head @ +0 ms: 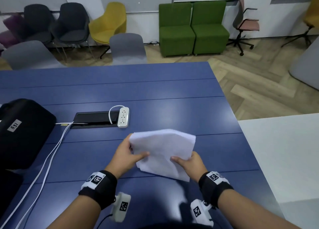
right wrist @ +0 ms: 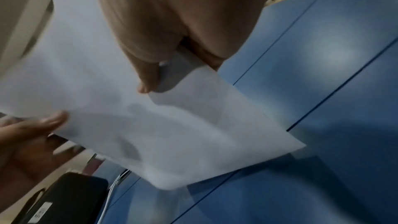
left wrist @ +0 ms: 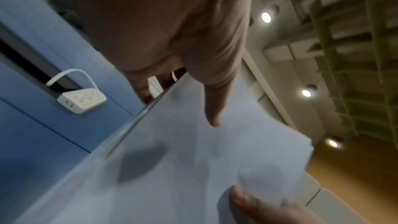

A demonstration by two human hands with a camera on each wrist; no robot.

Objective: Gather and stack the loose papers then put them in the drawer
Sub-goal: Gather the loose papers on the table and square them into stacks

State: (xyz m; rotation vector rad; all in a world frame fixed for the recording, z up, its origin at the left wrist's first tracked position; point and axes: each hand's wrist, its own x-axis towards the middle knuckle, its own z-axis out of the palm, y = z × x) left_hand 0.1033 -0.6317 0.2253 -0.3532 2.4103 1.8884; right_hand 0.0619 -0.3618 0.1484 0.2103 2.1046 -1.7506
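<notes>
A stack of white papers (head: 163, 151) is held tilted above the blue table (head: 155, 94), near its front right. My left hand (head: 128, 155) pinches the stack's left edge, thumb on top and fingers underneath. My right hand (head: 189, 161) pinches the lower right edge the same way. In the left wrist view the papers (left wrist: 193, 168) fill the lower half, with my left thumb (left wrist: 215, 108) pressed on them. The right wrist view shows the papers (right wrist: 172, 125) under my right thumb (right wrist: 148, 81). No drawer is in view.
A white power strip (head: 123, 117) lies by a black cable slot (head: 96, 119) behind the papers. A black bag (head: 22, 132) sits at the left with white cables (head: 50, 156) trailing forward. A white surface (head: 283, 151) adjoins the table's right side. Chairs stand beyond.
</notes>
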